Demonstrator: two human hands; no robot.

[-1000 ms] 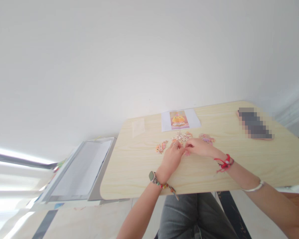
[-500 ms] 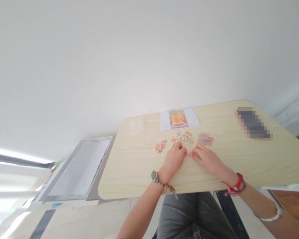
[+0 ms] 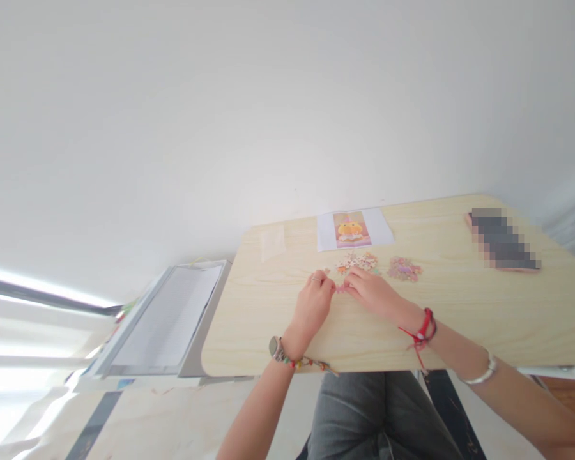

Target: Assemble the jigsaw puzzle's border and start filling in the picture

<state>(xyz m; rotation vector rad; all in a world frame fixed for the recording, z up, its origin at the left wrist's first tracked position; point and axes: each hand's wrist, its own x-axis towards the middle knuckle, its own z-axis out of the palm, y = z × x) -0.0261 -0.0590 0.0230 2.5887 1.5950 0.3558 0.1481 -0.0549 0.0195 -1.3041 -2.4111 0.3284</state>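
Note:
Small pink jigsaw puzzle pieces [image 3: 341, 289] sit between my two hands, low over the tabletop. My left hand [image 3: 312, 303] pinches them from the left with thumb and forefinger. From the right, my right hand [image 3: 374, 295] grips the same pink pieces with its fingertips. Just beyond the hands lies a heap of mixed puzzle pieces [image 3: 359, 260], its near edge partly covered by my right hand. A pinkish-purple heap of pieces [image 3: 405, 269] is to the right of it. Most of the orange pieces [image 3: 324, 271] are hidden behind my left hand.
A sheet with a printed yellow-figure picture [image 3: 352, 230] lies at the back of the wooden table [image 3: 249, 319]. Left of it is a clear plastic bag [image 3: 273, 244]; far right, a phone [image 3: 503, 239]. A lined paper pad [image 3: 167, 319] stands beyond the table's left edge.
Both hands have moved left across the table with the pink pieces between them. My left hand now covers most of the orange pieces. The view has shifted slightly.

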